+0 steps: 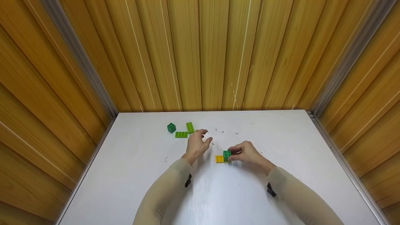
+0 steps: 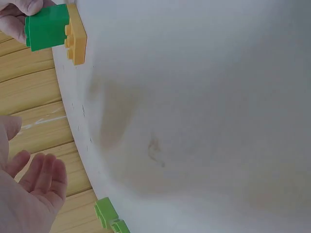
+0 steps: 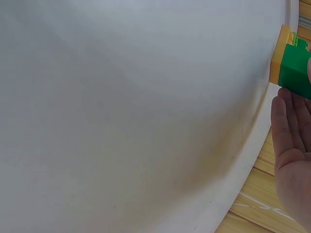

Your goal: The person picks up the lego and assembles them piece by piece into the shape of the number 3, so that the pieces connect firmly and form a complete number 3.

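White tabletop (image 1: 109, 175): right hand (image 1: 249, 153) pinches green brick (image 1: 226, 154) atop orange plate (image 1: 219, 159)

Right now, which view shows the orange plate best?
Left wrist: the orange plate shows its studs and edge clearly. Head shows it small, partly under the green brick; right wrist, mainly its side.

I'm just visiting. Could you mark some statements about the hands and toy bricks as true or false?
1. The right hand holds a dark green brick. True.
2. The left hand holds a brick too. False: it holds nothing.
3. The held brick is on one end of a flat yellow brick. True.
4. Both light green bricks are stacked on the yellow brick. False: they lie apart from it on the white table.
5. Another dark green brick is also on the table. True.
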### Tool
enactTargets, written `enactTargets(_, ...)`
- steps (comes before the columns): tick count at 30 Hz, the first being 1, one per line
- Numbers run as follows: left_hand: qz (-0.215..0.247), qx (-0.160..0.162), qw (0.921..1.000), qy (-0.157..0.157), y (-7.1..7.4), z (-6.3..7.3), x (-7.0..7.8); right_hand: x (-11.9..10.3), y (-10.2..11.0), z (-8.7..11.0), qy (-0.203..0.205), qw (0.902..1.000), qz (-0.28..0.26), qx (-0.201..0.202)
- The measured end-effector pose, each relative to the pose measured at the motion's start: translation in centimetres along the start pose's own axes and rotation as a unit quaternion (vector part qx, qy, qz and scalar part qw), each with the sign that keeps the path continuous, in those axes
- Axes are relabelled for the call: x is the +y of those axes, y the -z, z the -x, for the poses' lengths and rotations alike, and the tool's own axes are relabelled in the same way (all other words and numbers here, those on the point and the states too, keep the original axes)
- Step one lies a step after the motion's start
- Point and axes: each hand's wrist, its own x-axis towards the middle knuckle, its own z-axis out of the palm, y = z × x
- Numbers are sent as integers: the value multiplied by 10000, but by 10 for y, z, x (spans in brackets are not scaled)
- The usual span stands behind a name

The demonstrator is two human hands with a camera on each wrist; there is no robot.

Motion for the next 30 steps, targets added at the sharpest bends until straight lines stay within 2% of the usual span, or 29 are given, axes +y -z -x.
enactTargets(5,-58,299,9993,209,3,-10,-9,-1,-1,0,-51,10000,-81,20)
enactTargets(9,-312,424,9981,317,5,-17,-17,-2,-2,1,-84,9999,-125,32)
enactTargets(15,-1010,297,9939,318,8,-23,-28,-4,-1,1,-123,9999,-58,79)
enactTargets(19,-1352,231,9901,308,9,-25,-34,-2,0,1,83,9999,13,81)
enactTargets(22,-1463,140,9886,328,10,-27,-38,-1,0,1,173,9998,55,74)
enactTargets(27,-1549,-62,9866,510,10,-30,-49,-2,0,2,58,10000,3,28)
enactTargets(30,-1584,-104,9860,509,9,-30,-53,-2,0,3,21,10000,13,37)
